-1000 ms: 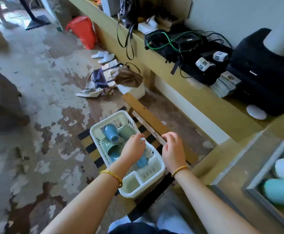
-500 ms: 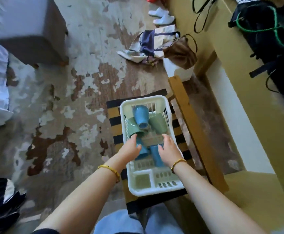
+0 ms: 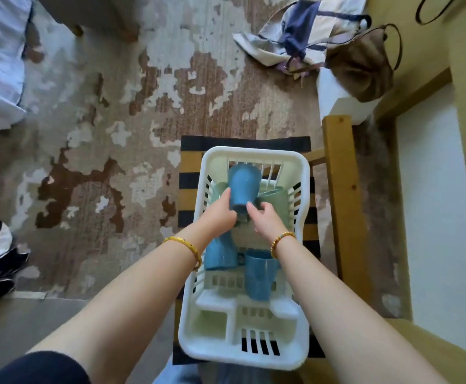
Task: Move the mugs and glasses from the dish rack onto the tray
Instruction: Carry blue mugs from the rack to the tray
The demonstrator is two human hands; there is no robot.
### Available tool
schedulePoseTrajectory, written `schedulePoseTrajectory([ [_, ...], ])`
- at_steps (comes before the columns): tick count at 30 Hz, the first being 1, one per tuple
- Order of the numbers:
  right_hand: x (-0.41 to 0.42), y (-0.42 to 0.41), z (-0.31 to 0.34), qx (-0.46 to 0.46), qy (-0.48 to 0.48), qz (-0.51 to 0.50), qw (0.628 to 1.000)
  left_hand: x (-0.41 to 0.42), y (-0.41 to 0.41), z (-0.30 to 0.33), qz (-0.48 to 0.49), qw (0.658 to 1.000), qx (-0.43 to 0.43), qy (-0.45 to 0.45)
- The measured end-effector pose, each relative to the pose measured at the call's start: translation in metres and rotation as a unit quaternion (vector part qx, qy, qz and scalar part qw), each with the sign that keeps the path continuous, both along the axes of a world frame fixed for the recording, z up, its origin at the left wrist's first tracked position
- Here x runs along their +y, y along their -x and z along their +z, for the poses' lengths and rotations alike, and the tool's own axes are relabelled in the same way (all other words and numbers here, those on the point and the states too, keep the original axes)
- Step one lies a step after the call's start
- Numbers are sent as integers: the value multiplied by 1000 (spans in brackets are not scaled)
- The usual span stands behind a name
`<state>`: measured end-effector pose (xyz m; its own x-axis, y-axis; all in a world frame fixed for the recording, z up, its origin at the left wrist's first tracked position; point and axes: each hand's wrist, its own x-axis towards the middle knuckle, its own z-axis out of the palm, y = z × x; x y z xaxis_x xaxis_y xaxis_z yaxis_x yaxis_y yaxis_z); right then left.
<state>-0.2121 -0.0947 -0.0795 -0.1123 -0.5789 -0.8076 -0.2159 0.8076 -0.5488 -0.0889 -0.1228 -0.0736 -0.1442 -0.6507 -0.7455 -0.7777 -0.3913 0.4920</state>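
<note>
Mugs all in white dish rack (image 3: 301, 173); tray out of view, so none seen delivered. Pale green mug (image 3: 217, 194) at rack's 10 o'clock. Left hand (image 3: 220, 214) and right hand (image 3: 265, 220) both on upper blue mug (image 3: 242, 187), fingers curled round its lower end, at 12 o'clock. Second green mug (image 3: 273, 196) at 1 o'clock. Two blue mugs (image 3: 220, 253) (image 3: 259, 275) mid-rack, untouched. Judgement: this pick under way, five mugs left.

The rack (image 3: 254, 353) sits on a mat (image 3: 243, 141), with a bench rail (image 3: 342, 195) to its right. Inside, one mug (image 3: 243, 187) lies at the far end between both hands; two mugs (image 3: 259, 275) lie side by side nearer. Bags (image 3: 306, 34) lie on the floor beyond.
</note>
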Motion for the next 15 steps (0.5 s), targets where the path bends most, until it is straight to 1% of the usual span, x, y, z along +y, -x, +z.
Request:
schedulePoseTrajectory([
  [3, -12, -6, -11, 1, -16, -3, 1000, -7, 4, -9, 63, 997, 25, -28],
  [6, -21, -16, -23, -10, -30, -40, 999, -13, 6, -17, 134, 988, 56, -49],
  [8, -23, -23, -27, 0, -34, -51, 998, -15, 5, -20, 197, 974, 88, -75],
  [11, -23, -30, -29, 35, -29, -61, 997, -14, 1, -24, 301, 932, 162, -119],
  [12, -22, -31, -29, 42, -24, -68, 997, -12, 0, -24, 317, 925, 169, -123],
  [15, -16, -29, -27, 45, 0, -72, 996, -7, -2, -17, 334, 917, 174, -128],
])
